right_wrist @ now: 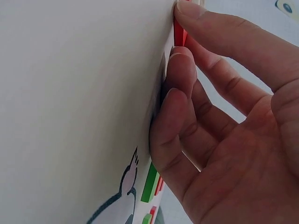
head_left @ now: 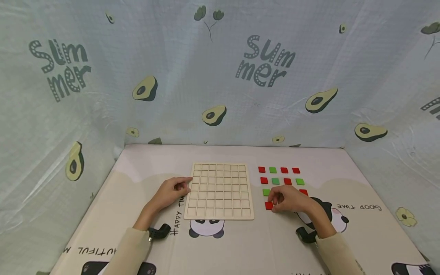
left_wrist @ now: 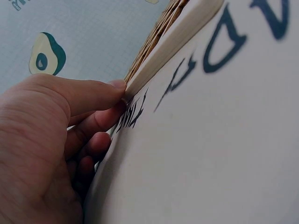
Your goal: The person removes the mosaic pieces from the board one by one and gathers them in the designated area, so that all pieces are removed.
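Observation:
A pale wooden grid board with rows of square cells lies flat on the table. At its left edge, my left hand holds the rim with thumb and index finger; in the left wrist view the thumb presses the board's side, other fingers curled below. To the right of the board, my right hand has thumb and index finger on a red square tile, the nearest of the laid-out tiles. The right wrist view has this red tile between thumb and fingers, partly hidden.
Right of the board, several red and green square tiles, including a green one and a red one, lie in rows. The tablecloth carries panda prints and lettering. A curtain with avocado prints surrounds the table's back and sides.

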Available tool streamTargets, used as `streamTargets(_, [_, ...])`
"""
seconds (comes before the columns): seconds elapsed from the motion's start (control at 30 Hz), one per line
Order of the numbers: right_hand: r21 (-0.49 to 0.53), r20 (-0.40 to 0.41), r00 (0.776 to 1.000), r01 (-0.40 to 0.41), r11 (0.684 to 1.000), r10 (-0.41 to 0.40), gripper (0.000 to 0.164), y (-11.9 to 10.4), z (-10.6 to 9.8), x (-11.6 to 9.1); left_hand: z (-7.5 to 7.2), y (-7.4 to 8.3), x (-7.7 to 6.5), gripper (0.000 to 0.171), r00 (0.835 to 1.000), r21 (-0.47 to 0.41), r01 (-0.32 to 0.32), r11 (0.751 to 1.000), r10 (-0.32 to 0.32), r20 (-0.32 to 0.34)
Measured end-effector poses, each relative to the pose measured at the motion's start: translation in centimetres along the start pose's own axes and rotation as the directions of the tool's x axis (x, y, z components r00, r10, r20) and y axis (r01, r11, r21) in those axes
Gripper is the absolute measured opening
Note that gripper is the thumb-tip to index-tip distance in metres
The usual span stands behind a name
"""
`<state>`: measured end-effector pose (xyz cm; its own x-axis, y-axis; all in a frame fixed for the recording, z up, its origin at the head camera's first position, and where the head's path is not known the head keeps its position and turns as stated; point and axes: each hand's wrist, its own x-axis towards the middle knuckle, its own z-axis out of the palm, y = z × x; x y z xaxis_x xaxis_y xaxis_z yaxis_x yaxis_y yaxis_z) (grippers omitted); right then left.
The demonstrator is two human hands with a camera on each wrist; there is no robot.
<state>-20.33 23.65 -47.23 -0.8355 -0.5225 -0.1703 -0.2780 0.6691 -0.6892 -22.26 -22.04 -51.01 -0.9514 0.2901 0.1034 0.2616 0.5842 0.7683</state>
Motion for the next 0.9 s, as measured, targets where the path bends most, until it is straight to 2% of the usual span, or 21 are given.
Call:
streamTargets(0.4, [-0.009, 0.003, 1.000, -0.023, 1.000, 0.023, 0.020, 0.35, -0.36, -0.23, -0.03, 0.06, -0.05, 0.046, 1.000, -0.014, -0.009, 1.000, 0.009, 0.008])
streamTargets(0.63, [-0.013, 0.004, 1.000, -0.012, 1.000, 0.012, 0.015, 0.45, -0.41, -0.31, -0.04, -0.01, -0.03, 0.045, 1.000, -0.011, -0.025, 1.000, 0.025, -0.009])
streamTargets(0.9, [-0.017, 0.001, 1.000, -0.005, 1.000, 0.005, 0.014, 0.45, -0.47, -0.34, -0.13, -0.02, -0.02, 0.045, 1.000, -0.034, -0.024, 0.999, 0.025, 0.007])
